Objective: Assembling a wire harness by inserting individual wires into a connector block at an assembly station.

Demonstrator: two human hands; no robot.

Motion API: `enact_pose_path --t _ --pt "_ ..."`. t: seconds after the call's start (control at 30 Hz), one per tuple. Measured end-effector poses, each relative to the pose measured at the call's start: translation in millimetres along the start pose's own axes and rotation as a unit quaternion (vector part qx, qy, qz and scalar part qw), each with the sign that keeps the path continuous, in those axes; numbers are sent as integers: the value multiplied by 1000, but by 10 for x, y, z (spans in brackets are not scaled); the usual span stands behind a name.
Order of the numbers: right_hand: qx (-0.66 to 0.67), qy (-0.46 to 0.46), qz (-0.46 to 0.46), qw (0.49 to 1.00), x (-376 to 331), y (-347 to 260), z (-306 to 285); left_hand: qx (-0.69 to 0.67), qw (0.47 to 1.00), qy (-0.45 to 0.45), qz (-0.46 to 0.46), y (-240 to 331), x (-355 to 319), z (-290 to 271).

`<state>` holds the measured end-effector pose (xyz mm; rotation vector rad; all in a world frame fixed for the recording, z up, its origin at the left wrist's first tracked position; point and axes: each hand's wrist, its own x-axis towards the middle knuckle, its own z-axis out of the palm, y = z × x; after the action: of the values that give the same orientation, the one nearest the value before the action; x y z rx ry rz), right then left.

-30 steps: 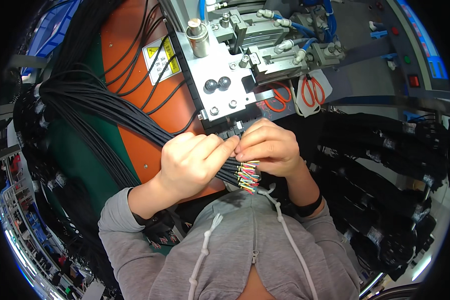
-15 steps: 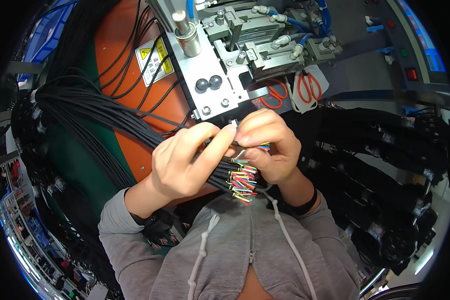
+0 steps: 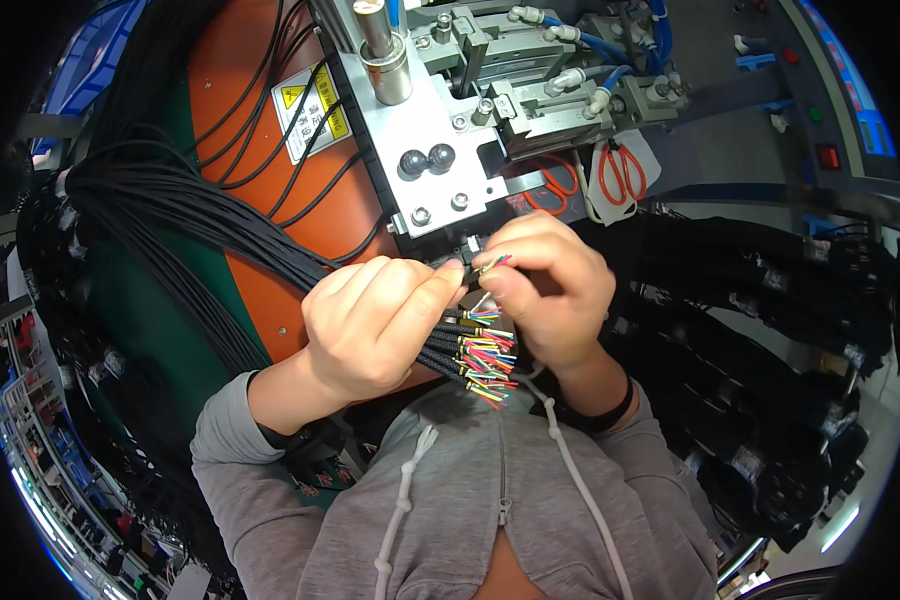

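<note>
My left hand [image 3: 370, 325] is closed around a bundle of black braided cables [image 3: 260, 240]. Their stripped ends, a fan of coloured wires [image 3: 485, 355], stick out past my fingers. Between my left thumb and forefinger, one cable is held up apart from the rest. Its coloured wires [image 3: 497, 263] lie between the thumb and fingers of my right hand [image 3: 560, 290], which is closed in a pinch. A short pale twisted strand [image 3: 481, 302] hangs just below. Both hands are in front of the metal fixture's plate [image 3: 435, 205]; my fingers partly hide the single cable.
Pneumatic clamps [image 3: 560, 100] with blue hoses sit on the machine. Orange-handled scissors [image 3: 625, 172] lie to its right. An orange panel [image 3: 240, 100] with a warning label [image 3: 310, 115] is on the left. Bundled black cables [image 3: 770, 270] hang at the right.
My right thumb and fingers have spread somewhat around the single cable's wires, which now tilt upward. My left fingers have shifted slightly down. The machine appears slightly lower and to the right in view.
</note>
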<state>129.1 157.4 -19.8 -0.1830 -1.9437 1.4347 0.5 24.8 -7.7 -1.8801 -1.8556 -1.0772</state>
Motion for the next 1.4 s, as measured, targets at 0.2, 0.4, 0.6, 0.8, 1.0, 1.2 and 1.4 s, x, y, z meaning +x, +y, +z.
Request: enact_pose_path --t 0.2,0.4,0.6,0.8,1.0,1.2,1.4 --pt "2 53 46 998 -28 9 4 5 1000 -31 -6 25 12 17" --pt "-173 -56 22 983 39 -60 -145 49 995 -86 -1 26 12 -3" --pt "39 -108 238 964 -20 52 -290 29 996 -78 9 16 -42 42" --pt "-143 -26 77 986 -52 234 -120 80 985 -151 19 43 -55 82" --pt "-233 -53 57 969 -27 223 -45 127 979 -160 -9 103 -73 126" --pt "-198 -5 48 979 -93 363 8 140 973 -184 -17 107 -40 107" --pt "54 22 290 955 -229 475 16 116 982 -146 -13 24 -54 139"
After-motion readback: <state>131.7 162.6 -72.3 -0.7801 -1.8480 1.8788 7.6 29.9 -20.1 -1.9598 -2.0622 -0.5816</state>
